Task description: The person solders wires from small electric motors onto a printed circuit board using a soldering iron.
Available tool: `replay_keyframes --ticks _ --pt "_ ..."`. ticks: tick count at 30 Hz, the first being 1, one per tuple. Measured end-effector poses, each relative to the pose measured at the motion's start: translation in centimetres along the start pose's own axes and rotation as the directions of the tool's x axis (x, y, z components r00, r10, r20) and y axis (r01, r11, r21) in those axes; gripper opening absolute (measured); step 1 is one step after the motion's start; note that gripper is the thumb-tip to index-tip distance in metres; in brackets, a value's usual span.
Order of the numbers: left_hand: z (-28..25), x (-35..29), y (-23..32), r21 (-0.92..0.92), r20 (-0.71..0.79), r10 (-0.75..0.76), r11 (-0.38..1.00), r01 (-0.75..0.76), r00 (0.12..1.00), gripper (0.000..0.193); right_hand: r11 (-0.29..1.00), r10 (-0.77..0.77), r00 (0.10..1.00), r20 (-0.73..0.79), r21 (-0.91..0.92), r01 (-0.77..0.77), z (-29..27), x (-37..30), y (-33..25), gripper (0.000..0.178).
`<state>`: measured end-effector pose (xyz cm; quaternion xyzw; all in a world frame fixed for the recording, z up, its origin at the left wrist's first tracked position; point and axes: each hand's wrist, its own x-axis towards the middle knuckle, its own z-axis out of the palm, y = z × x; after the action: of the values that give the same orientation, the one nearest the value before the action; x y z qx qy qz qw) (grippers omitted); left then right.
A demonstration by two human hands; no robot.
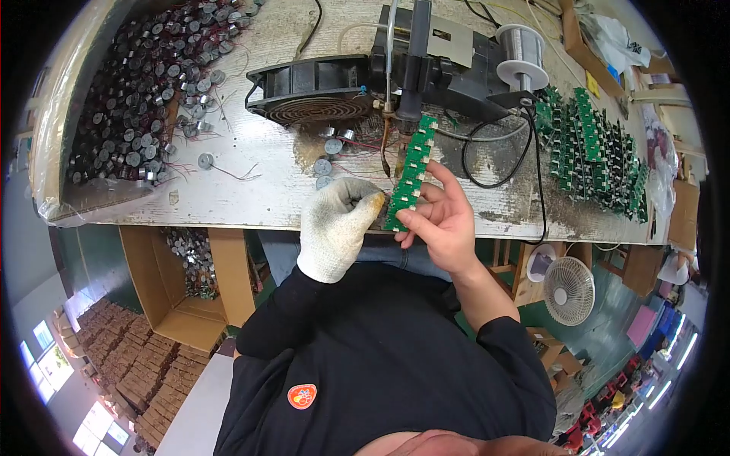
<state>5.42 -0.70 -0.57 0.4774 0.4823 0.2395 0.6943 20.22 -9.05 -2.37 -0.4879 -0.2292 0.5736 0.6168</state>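
My right hand [442, 220], bare, pinches a long strip of green circuit boards [413, 173] between thumb and fingers. The strip stands slanted, its upper end near the soldering machine [414, 68] and its tip [386, 163]. My left hand [340, 226], in a white knitted glove with a stained fingertip, is closed in a pinch beside the strip's lower end. What it holds is too small to make out. Just beyond the glove lie a few small round metal motors [323, 166] with thin red wires.
A tray [57, 152] of many wired motors stands at the left. A black blower fan [312, 90] and solder wire spool [522, 53] flank the machine. Finished-looking green board strips [593, 152] lie at the right. A cardboard box [163, 281] sits below the table's front edge; a black cable [487, 185] loops nearby.
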Motion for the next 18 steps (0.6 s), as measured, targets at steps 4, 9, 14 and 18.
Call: replay_keyframes --ticks 4,9,14,18 --pt "-0.02 0.21 0.05 0.066 0.000 0.070 0.995 -0.069 0.998 0.018 1.000 -0.001 1.000 0.007 0.014 0.001 0.17 0.09 -0.22 0.068" --pt "-0.07 0.52 0.44 0.071 0.021 0.051 0.996 -0.052 0.998 0.018 1.000 0.011 1.000 0.004 0.018 -0.011 0.34 0.25 -0.59 0.068" --pt "0.08 0.67 -0.04 -0.003 -0.007 0.049 0.999 -0.049 0.999 0.019 1.000 -0.008 1.000 -0.003 0.017 0.008 0.31 0.31 -0.57 0.068" --pt "0.32 0.67 0.22 -0.019 -0.033 0.068 0.997 -0.068 0.997 0.019 1.000 -0.009 1.000 -0.003 0.028 0.009 0.39 0.44 -0.74 0.068"
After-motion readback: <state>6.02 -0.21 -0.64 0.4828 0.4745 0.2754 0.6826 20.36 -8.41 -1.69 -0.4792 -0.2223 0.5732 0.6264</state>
